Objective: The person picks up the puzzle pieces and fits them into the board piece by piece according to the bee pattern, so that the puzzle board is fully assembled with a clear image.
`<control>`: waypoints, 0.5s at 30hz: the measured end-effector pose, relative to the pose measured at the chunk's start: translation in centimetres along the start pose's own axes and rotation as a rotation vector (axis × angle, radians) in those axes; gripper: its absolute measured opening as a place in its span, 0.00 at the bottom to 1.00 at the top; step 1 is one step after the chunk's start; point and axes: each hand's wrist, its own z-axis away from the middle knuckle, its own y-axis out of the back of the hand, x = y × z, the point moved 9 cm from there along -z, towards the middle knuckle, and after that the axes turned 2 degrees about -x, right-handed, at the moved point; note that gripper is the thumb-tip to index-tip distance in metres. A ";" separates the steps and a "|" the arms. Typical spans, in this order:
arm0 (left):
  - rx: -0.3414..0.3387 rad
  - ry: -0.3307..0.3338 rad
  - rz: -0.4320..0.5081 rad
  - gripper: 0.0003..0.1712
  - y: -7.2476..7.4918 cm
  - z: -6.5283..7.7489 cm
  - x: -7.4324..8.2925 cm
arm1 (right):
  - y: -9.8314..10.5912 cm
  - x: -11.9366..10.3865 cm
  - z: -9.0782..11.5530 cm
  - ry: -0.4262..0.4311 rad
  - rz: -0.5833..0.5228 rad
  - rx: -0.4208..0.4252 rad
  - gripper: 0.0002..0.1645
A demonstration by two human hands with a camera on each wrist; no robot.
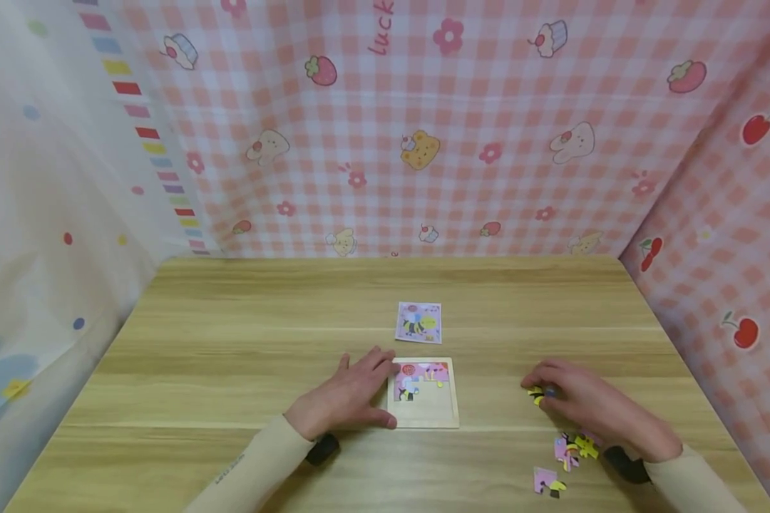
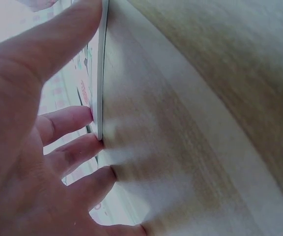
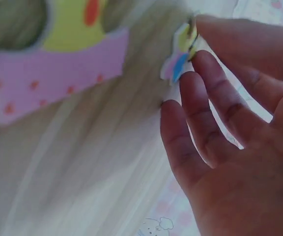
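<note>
A square wooden puzzle tray (image 1: 430,413) lies on the table, with several joined puzzle pieces (image 1: 406,388) in its top and left part. My left hand (image 1: 348,394) rests along the tray's left side, fingers spread and fairly straight, thumb at the lower corner. In the left wrist view the fingertips (image 2: 96,143) meet the tray's rim (image 2: 101,73). Off to the right, my right hand (image 1: 584,395) pinches a puzzle piece (image 1: 536,394) between thumb and fingers. Yellow, black and blue show on this piece (image 3: 181,54) in the right wrist view.
Several loose puzzle pieces (image 1: 566,450) lie clustered near the right wrist, and another piece (image 1: 545,480) lies closer to the front. Beyond the tray is a square bee picture card (image 1: 418,323). Patterned curtains (image 1: 385,128) hang behind the table (image 1: 263,299) and at its sides.
</note>
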 end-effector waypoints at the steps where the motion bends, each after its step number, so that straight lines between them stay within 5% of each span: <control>1: -0.002 0.002 0.002 0.50 -0.1 0.0 0.0 | 0.0 0.1 0.1 -0.021 -0.013 -0.002 0.17; 8: -0.021 0.031 0.027 0.50 -0.3 -0.1 -0.1 | 0.6 2.0 1.6 -0.215 -0.001 0.027 0.17; 15: -0.025 0.026 0.021 0.50 -0.2 -0.1 -0.1 | 0.5 2.8 2.0 -0.239 0.048 0.014 0.16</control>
